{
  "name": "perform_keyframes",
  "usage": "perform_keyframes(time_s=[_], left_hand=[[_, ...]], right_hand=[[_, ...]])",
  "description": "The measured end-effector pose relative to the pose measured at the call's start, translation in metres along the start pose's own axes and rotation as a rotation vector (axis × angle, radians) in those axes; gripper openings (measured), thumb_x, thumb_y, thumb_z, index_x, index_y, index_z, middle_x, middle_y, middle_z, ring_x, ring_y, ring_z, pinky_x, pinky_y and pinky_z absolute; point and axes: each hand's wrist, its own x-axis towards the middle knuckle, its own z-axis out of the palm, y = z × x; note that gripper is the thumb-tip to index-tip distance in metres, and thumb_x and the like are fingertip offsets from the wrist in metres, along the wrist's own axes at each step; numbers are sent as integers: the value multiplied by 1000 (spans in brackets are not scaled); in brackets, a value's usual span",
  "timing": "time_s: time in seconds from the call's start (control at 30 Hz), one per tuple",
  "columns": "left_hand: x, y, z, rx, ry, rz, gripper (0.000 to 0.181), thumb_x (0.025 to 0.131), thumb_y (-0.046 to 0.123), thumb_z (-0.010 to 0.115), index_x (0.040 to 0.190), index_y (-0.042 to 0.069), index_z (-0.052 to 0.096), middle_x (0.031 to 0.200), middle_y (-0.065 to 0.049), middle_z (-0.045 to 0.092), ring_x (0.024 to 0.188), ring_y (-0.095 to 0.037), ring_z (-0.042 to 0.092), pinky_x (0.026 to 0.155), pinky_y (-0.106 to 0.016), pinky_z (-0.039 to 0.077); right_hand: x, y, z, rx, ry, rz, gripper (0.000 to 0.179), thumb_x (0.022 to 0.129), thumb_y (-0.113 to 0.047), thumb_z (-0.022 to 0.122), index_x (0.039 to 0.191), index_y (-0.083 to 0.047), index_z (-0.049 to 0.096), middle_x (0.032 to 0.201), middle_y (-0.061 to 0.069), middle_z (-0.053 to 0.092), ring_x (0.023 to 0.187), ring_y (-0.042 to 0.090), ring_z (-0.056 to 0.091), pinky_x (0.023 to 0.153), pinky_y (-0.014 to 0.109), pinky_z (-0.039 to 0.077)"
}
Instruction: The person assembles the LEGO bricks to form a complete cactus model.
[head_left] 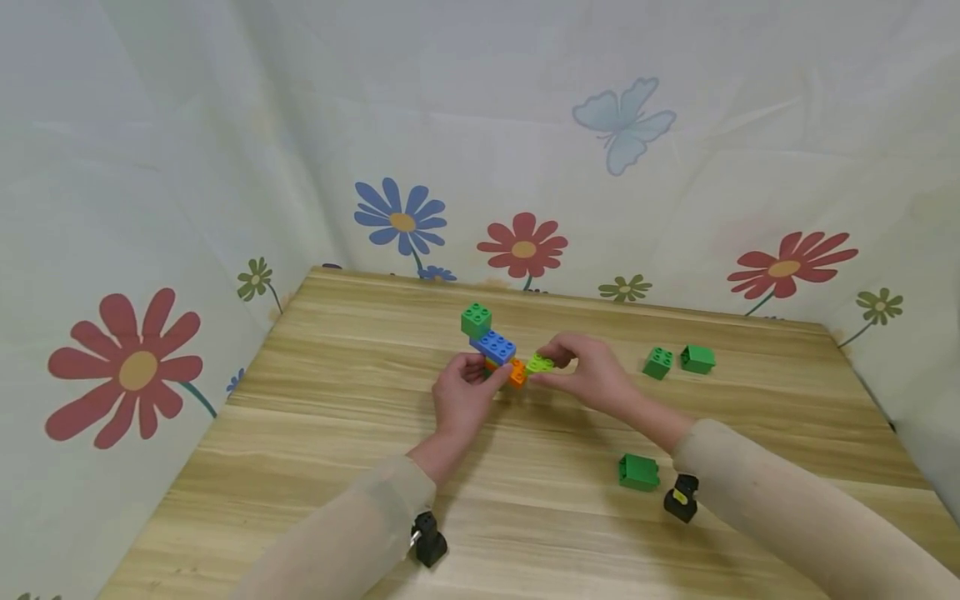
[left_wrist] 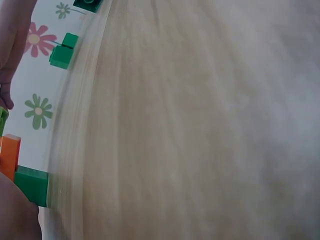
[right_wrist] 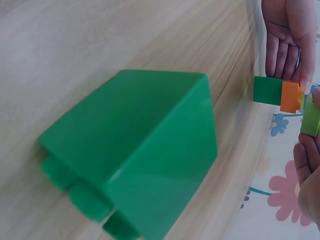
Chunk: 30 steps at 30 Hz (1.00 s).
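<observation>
At the centre of the head view stands a small brick build (head_left: 497, 350): a green cube (head_left: 476, 320) on top at the back, a blue brick (head_left: 493, 346) beneath it, an orange brick (head_left: 517, 373) lower at front. A lime brick (head_left: 539, 363) sits just right of the blue one, above the orange.

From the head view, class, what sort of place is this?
Probably a child's play corner or a staged booth: a light wooden table, pale fabric walls printed with flowers and a butterfly, and loose green plastic building bricks.
</observation>
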Motion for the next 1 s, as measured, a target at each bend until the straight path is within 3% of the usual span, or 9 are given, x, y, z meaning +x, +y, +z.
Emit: perform_keyframes(time_s=[0.43,0.77,1.0], left_hand=[[0,0,1,16,4,21,34,88,25,92,109,7,72,113,-10,77,109,-26,74,96,-40,62],[-2,1,1,22,-3,14,32,89,23,91,108,6,72,112,-10,77,108,-27,74,95,-39,63],[0,2,1,22,-2,6,32,89,24,91,107,8,71,112,-9,77,108,-25,74,94,-38,63]], right_hand=[[7,-1,9,5,-23,20,29,86,-22,93,107,-9,76,98,0,76,89,19,67,84,44,63],[7,-6,11,19,-54,-5,27,85,-21,94,101,-10,75,96,0,73,90,35,68,82,50,62],[10,-8,10,15,-61,4,27,84,-22,94,97,-11,73,94,1,70,88,31,65,81,49,61]])
